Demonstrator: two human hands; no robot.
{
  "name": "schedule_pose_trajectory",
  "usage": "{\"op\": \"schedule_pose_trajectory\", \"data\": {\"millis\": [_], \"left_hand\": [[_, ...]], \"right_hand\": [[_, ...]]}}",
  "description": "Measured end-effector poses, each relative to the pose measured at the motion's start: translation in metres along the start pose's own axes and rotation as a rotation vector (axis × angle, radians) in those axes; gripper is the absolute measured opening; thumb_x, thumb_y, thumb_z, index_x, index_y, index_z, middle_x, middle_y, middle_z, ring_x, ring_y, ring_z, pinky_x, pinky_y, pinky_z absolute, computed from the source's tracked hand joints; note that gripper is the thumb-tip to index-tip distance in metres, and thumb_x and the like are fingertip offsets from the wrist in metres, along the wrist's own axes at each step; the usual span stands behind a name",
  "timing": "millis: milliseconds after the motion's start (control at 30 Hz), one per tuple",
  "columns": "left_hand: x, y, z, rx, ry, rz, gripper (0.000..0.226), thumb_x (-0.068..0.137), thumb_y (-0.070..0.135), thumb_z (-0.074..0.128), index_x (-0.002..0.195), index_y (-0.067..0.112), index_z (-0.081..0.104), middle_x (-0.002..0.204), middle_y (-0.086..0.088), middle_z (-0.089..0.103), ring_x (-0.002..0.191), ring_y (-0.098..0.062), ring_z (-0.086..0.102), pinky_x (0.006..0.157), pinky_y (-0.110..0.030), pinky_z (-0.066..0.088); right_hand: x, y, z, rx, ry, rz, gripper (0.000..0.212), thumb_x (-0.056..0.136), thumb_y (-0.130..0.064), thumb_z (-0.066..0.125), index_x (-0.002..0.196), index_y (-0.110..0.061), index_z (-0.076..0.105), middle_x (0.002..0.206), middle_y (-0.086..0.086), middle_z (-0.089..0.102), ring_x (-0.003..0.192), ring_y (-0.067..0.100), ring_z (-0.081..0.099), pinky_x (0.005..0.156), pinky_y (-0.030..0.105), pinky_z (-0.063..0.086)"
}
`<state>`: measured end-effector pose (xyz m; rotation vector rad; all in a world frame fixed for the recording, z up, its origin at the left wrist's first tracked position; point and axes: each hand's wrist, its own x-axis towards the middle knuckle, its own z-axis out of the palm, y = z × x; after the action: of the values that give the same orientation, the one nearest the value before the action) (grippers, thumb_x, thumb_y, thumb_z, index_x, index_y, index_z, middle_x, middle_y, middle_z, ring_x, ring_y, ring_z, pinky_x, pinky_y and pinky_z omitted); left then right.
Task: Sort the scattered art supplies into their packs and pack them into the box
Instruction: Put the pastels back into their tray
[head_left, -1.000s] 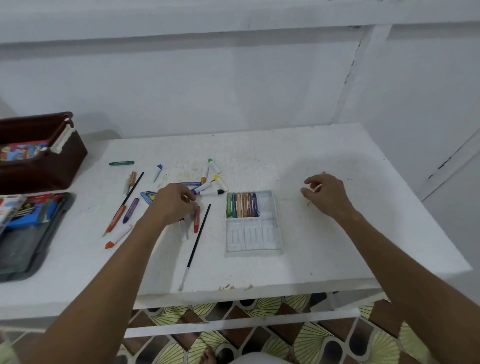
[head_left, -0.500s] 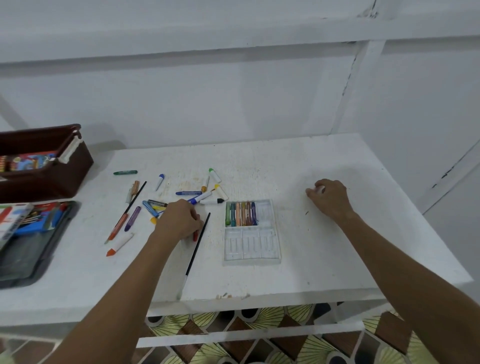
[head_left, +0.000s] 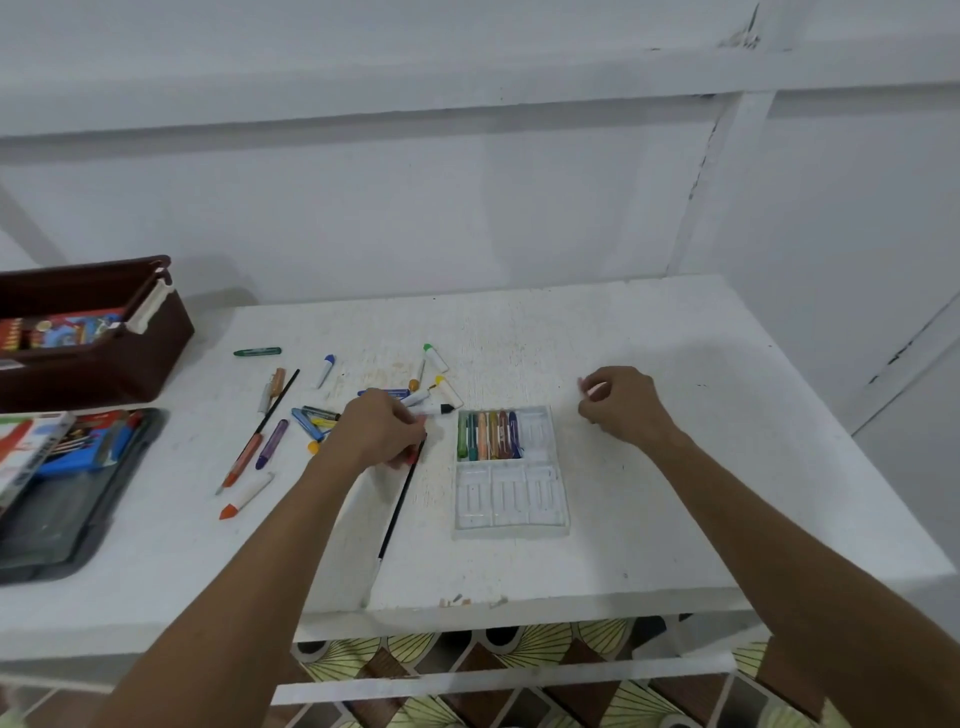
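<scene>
A clear plastic crayon tray (head_left: 511, 506) lies mid-table, with several crayons (head_left: 488, 435) in its far row and its near slots bare. My left hand (head_left: 376, 434) is curled down on the table just left of it, fingers closed on a red crayon (head_left: 410, 458) whose tip shows under my palm. A black paintbrush (head_left: 399, 501) lies by that hand. My right hand (head_left: 621, 402) rests right of the tray, fingers pinched on a small white piece (head_left: 597, 388). Loose crayons lie to the left: green (head_left: 257, 352), purple (head_left: 271, 444), orange-tipped white (head_left: 244, 497).
A brown box (head_left: 119, 366) holding a colourful pack stands at the back left. A dark flat case (head_left: 88, 519) with packs and pencils lies near the left edge. The white table's front edge (head_left: 519, 610) is close to me; patterned floor shows below.
My left hand slid off the crayon pile toward me and closed over the red crayon. My right hand stayed in place, curled. The view has shifted slightly downward.
</scene>
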<state>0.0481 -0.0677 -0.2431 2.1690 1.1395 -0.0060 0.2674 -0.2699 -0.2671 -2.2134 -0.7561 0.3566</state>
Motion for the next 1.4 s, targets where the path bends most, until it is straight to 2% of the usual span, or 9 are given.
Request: {"op": "schedule_pose_trajectory", "data": {"millis": [133, 267, 467, 667, 800, 967, 1067, 1200, 1400], "left_hand": [[-0.008, 0.027, 0.014, -0.174, -0.003, 0.143, 0.02, 0.09, 0.031, 0.065, 0.088, 0.011, 0.069, 0.066, -0.006, 0.071, 0.048, -0.01, 0.065, 0.046, -0.022, 0.052], [-0.01, 0.054, 0.04, -0.18, -0.037, 0.217, 0.021, 0.088, 0.032, 0.066, 0.091, 0.012, 0.069, 0.071, -0.007, 0.073, 0.059, -0.018, 0.07, 0.062, -0.033, 0.06], [-0.01, 0.076, 0.059, -0.16, -0.141, 0.246, 0.017, 0.091, 0.02, 0.064, 0.084, 0.007, 0.07, 0.052, 0.001, 0.066, 0.047, -0.013, 0.062, 0.05, -0.018, 0.053], [-0.004, 0.076, 0.068, -0.145, -0.122, 0.268, 0.02, 0.09, 0.017, 0.064, 0.083, 0.001, 0.074, 0.055, -0.004, 0.065, 0.047, -0.014, 0.06, 0.051, -0.022, 0.054], [0.0, 0.076, 0.068, -0.111, -0.125, 0.293, 0.022, 0.092, 0.023, 0.062, 0.089, 0.004, 0.074, 0.061, -0.005, 0.066, 0.047, -0.013, 0.06, 0.05, -0.021, 0.053], [0.005, 0.074, 0.066, 0.019, -0.197, 0.361, 0.022, 0.085, 0.025, 0.071, 0.103, 0.012, 0.073, 0.073, 0.001, 0.064, 0.052, -0.005, 0.056, 0.045, -0.013, 0.044], [0.006, 0.073, 0.068, 0.13, -0.136, 0.391, 0.026, 0.086, 0.028, 0.069, 0.107, 0.013, 0.071, 0.088, -0.003, 0.067, 0.066, -0.008, 0.054, 0.052, -0.012, 0.036], [0.009, 0.073, 0.073, 0.144, -0.094, 0.412, 0.036, 0.085, 0.028, 0.07, 0.118, 0.015, 0.063, 0.112, -0.005, 0.064, 0.085, -0.014, 0.056, 0.07, -0.019, 0.042], [0.01, 0.071, 0.071, 0.231, -0.089, 0.463, 0.052, 0.085, 0.033, 0.069, 0.132, 0.015, 0.054, 0.125, -0.008, 0.061, 0.109, -0.023, 0.058, 0.089, -0.033, 0.046]], "right_hand": [[-0.023, -0.025, 0.015, 0.089, -0.078, -0.065, 0.012, 0.083, -0.024, 0.07, 0.091, -0.015, 0.069, 0.074, 0.003, 0.072, 0.062, 0.015, 0.069, 0.057, 0.024, 0.057], [-0.034, -0.032, 0.026, 0.053, -0.119, -0.047, 0.019, 0.079, -0.015, 0.071, 0.098, -0.012, 0.07, 0.082, 0.005, 0.072, 0.065, 0.013, 0.067, 0.067, 0.027, 0.058], [-0.041, -0.03, 0.036, -0.04, -0.082, -0.067, 0.025, 0.083, -0.025, 0.07, 0.103, -0.01, 0.07, 0.091, 0.005, 0.072, 0.074, 0.008, 0.062, 0.066, 0.01, 0.042], [-0.041, -0.03, 0.035, -0.097, -0.113, -0.069, 0.019, 0.085, -0.015, 0.063, 0.1, -0.009, 0.073, 0.095, 0.007, 0.072, 0.076, 0.009, 0.059, 0.06, 0.002, 0.034], [-0.04, -0.03, 0.031, -0.132, -0.164, -0.052, 0.032, 0.086, -0.027, 0.067, 0.113, -0.01, 0.069, 0.103, 0.008, 0.07, 0.08, 0.011, 0.059, 0.06, 0.008, 0.037], [-0.04, -0.035, 0.021, -0.177, -0.294, -0.06, 0.029, 0.09, -0.03, 0.062, 0.114, -0.015, 0.069, 0.103, 0.014, 0.069, 0.092, 0.03, 0.065, 0.078, 0.033, 0.051], [-0.038, -0.035, 0.018, -0.213, -0.345, -0.074, 0.03, 0.09, -0.032, 0.061, 0.116, -0.018, 0.068, 0.108, 0.011, 0.067, 0.092, 0.024, 0.063, 0.076, 0.027, 0.044], [-0.038, -0.036, 0.02, -0.267, -0.34, -0.09, 0.037, 0.088, -0.029, 0.064, 0.123, -0.016, 0.063, 0.111, 0.011, 0.062, 0.087, 0.018, 0.055, 0.078, 0.023, 0.039], [-0.035, -0.029, 0.027, -0.296, -0.312, -0.07, 0.04, 0.088, -0.032, 0.065, 0.123, -0.015, 0.062, 0.114, 0.011, 0.056, 0.088, 0.015, 0.047, 0.079, 0.021, 0.035]]}}
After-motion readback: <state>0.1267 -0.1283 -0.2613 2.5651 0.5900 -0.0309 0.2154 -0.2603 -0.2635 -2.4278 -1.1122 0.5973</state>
